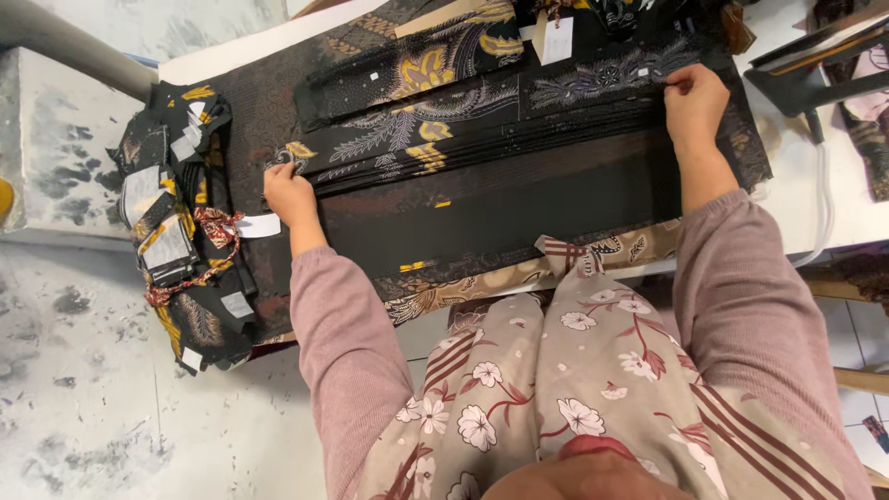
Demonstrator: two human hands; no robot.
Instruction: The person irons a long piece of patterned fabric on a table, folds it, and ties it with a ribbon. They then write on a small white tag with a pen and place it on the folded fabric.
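We see the left hand pinching the left end of a stack of folded black patterned cloths, its grip closed on the edge of an upper piece, while the right hand pinches the right end of the same stack, fingers clenched on the fabric. The stack lies fanned in overlapping layers across the middle of the white tabletop, stretched between the two hands. To the left, a bundle of similar cloths tied with a red patterned strip hangs over the tabletop's edge, and a white tag rests at the far side.
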